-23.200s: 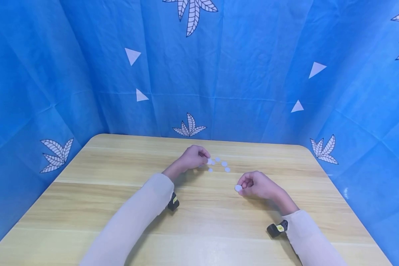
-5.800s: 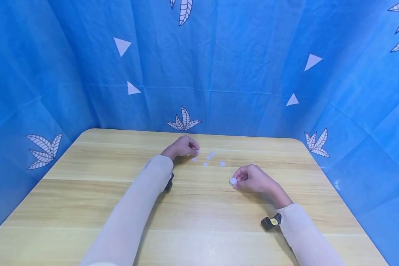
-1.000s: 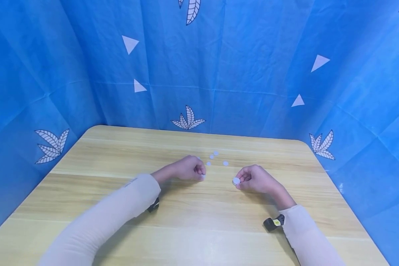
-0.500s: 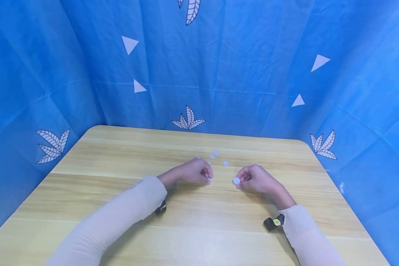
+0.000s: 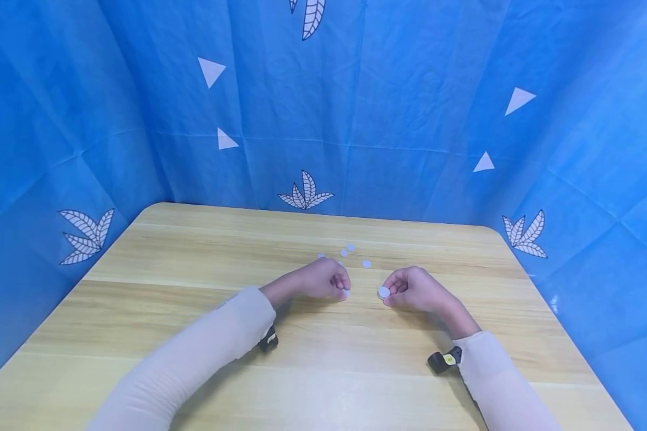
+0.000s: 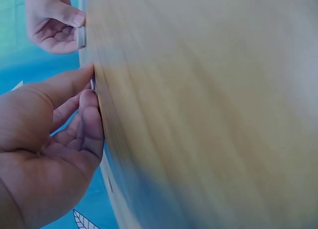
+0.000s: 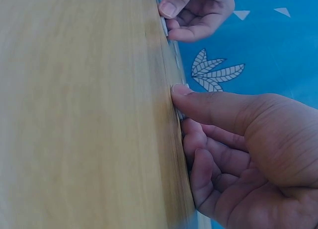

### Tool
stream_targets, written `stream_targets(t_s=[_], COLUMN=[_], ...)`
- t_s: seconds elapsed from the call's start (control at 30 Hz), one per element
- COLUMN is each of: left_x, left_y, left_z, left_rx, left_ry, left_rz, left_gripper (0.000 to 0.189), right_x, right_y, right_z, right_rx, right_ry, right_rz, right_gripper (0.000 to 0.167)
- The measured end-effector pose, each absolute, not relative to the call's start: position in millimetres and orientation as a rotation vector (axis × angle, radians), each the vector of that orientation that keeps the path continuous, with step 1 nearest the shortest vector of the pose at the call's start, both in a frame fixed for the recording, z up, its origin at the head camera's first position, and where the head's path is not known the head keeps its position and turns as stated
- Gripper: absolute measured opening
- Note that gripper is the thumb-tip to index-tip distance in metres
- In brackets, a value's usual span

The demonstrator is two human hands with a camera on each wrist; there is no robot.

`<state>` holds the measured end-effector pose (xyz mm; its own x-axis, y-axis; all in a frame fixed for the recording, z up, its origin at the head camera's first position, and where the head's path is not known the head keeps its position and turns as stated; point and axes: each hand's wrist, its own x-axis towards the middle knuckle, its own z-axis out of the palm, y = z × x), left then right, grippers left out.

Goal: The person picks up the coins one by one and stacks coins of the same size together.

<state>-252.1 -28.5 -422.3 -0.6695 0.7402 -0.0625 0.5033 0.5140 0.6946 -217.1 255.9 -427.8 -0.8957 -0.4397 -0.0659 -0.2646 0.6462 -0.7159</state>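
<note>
My left hand [image 5: 323, 278] pinches a pale silver coin [image 5: 346, 293] between thumb and fingertips, low over the wooden table. To its right, my right hand [image 5: 417, 290] holds a short stack of coins [image 5: 384, 292] by the edges at the table surface. From the left wrist, the stack [image 6: 81, 36] shows its thick rim, while only a thin sliver of the left hand's coin [image 6: 93, 84] is visible. In the right wrist view the left hand's coin [image 7: 164, 26] stands tilted under the thumb. A small gap separates the two hands.
Several loose coins lie flat behind the hands, including one at the right [image 5: 366, 264], one at the back [image 5: 351, 247] and one at the left [image 5: 321, 255]. The wooden table [image 5: 323, 371] ends at a blue patterned curtain [image 5: 420, 120] on three sides.
My left hand has moved right with its coin, toward the stack. The right hand stays in place. Compared with the earliest frames, fewer coins lie loose and the right hand's stack is thicker.
</note>
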Motion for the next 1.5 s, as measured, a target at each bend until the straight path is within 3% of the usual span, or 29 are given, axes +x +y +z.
stream_targets(t_s=[1.5], left_x=[-251], left_y=[-34], left_z=[-445], left_rx=[1.012], left_ry=[2.443], left_rz=[1.106], left_gripper=[0.01], right_x=[-214], right_y=[258], right_z=[-426], right_rx=[-0.587], right_ry=[2.603], right_rz=[-1.127], right_gripper=[0.024])
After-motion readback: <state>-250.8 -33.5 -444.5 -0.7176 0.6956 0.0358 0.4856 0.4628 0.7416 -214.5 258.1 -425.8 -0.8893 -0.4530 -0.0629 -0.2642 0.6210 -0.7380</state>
